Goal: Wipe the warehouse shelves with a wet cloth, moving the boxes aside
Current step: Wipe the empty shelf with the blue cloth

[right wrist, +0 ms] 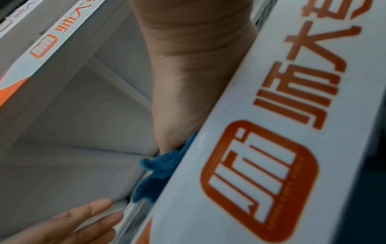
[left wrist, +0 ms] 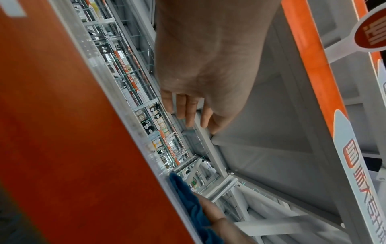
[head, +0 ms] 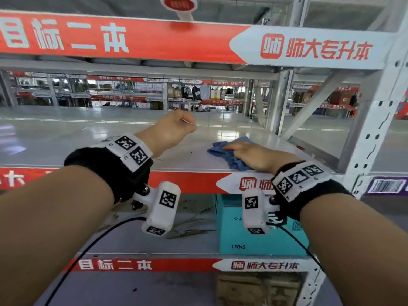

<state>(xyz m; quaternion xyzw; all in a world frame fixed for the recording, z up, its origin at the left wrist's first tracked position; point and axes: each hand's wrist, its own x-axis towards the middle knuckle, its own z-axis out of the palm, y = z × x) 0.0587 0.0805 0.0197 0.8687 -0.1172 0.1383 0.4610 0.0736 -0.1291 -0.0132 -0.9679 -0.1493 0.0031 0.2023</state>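
Two hands are over the middle shelf [head: 92, 140] of a grey metal rack. The right hand [head: 254, 156] lies flat on a blue cloth [head: 229, 152], with straight fingers pressing it down on the shelf, near the front edge and toward the right end. The left hand [head: 170, 129] is raised over the middle of the shelf and holds nothing. From the head view its fingers look bent down; the left wrist view shows them loose, only a little curled, so I judge it as a relaxed, open hand.

No boxes stand on this shelf where the cloth is. One teal box [head: 260, 237] with the word SMALL on it stands on the lower shelf, at the right, below the cloth, and a brown carton [head: 254, 288] is on the shelf under that one.

The cloth is soft and crumpled, and it is folded into thick bunches. It should be light, a little heavier if it is wet, and it will not slip easily on the painted metal. I think a flat palm on top is the best hold for wiping, because the cloth then spreads and follows the hand. To lift it, pinching a thick fold is enough. The teal box looks like thin cardboard and is probably light. It should be pushed or taken by its side walls, and a wet hand may mark it.
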